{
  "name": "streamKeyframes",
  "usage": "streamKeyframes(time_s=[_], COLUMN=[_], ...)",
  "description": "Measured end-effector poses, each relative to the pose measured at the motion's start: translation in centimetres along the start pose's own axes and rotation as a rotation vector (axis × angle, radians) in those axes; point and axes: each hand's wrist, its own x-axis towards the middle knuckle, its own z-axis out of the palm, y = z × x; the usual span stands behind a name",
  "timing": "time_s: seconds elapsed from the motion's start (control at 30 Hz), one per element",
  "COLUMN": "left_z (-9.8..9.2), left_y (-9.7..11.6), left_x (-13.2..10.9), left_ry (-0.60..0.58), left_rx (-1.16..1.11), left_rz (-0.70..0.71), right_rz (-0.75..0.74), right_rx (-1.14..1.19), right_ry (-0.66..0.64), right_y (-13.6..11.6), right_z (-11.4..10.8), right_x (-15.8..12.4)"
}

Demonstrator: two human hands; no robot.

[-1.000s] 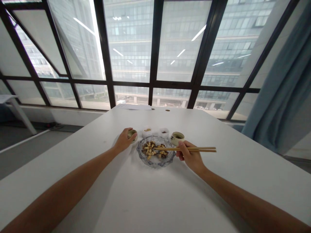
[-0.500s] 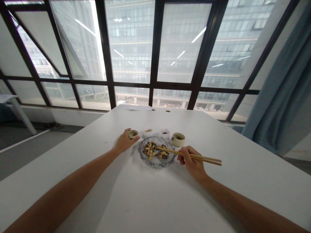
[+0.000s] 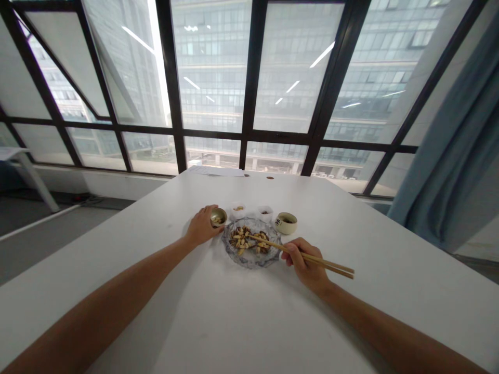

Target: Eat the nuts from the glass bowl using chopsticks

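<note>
My left hand [image 3: 201,227] is wrapped round a small cup [image 3: 219,212], which tilts toward me and shows pale pieces inside. Between my hands stands a clear scalloped glass plate [image 3: 251,263], holding a mix of pale and dark nut-like or seed-like pieces [image 3: 242,239]. A pair of wooden chopsticks [image 3: 312,257] is gripped in my right hand [image 3: 304,262], to the right of the plate. The tips of the chopsticks reach down among the pieces near the plate's middle. Whether they pinch a piece I cannot tell.
Behind the plate sit two small white dishes, the left dish [image 3: 237,212] with pale pieces and the right dish [image 3: 265,213] with dark ones. A cream cup [image 3: 286,223] with dark characters stands at the back right. Papers [image 3: 216,171] lie at the white table's far edge.
My left hand has closed round the left cup and tipped it toward me and the plate. The rear ends of the chopsticks have dropped slightly while their tips stay over the pieces.
</note>
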Motion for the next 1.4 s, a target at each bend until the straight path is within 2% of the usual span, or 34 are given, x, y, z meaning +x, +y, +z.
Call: streamKeyframes(time_s=[0.13, 0.27, 0.37, 0.43, 0.53, 0.6, 0.73, 0.83, 0.9, 0.97, 1.2, 1.33, 1.4], left_z=[0.4, 0.4, -0.2, -0.8, -1.0, -0.2, 3.9, 7.4, 8.9, 9.3, 7.8, 7.8, 8.0], left_y=[-0.2, -0.9, -1.4, -1.1, 1.6, 4.9, 12.2, 15.7, 16.7, 17.0, 17.1, 17.2, 17.2], left_x=[0.0, 0.2, 1.0, 2.1, 4.2, 5.5, 7.5, 8.6, 9.2, 9.6, 9.1, 8.9, 9.0], left_ry=[0.017, 0.003, -0.09, -0.107, -0.063, -0.14, -0.391, -0.524, -0.597, -0.631, -0.535, -0.541, -0.546], left_rx=[-0.025, -0.105, -0.132, -0.089, 0.041, 0.072, 0.087, 0.156, 0.182, 0.186, 0.157, 0.165, 0.175], left_rz=[-0.04, -0.216, -0.305, -0.283, -0.119, 0.008, 0.257, 0.342, 0.351, 0.351, 0.434, 0.424, 0.416], right_rz=[-0.003, 0.001, -0.006, -0.026, -0.073, -0.096, -0.098, -0.074, -0.064, -0.065, -0.11, -0.165, -0.174], right_rx=[-0.001, 0.03, 0.061, 0.063, 0.016, -0.051, -0.131, -0.158, -0.195, -0.233, -0.301, -0.462, -0.53], right_ry=[-0.011, 0.006, 0.098, 0.185, 0.29, 0.326, 0.277, 0.198, 0.164, 0.15, 0.164, -0.018, -0.038], right_y=[0.1, -0.2, -0.7, -1.1, -1.5, -1.5, -1.1, -0.7, -0.5, -0.2, 0.4, -0.1, -0.3], right_z=[0.1, 0.0, -0.8, -1.9, -4.2, -5.8, -8.2, -9.2, -9.6, -9.8, -9.6, -9.0, -8.8], right_x=[-0.1, 0.2, 1.5, 2.7, 4.6, 5.6, 6.6, 7.0, 7.1, 7.2, 6.8, 6.9, 7.0])
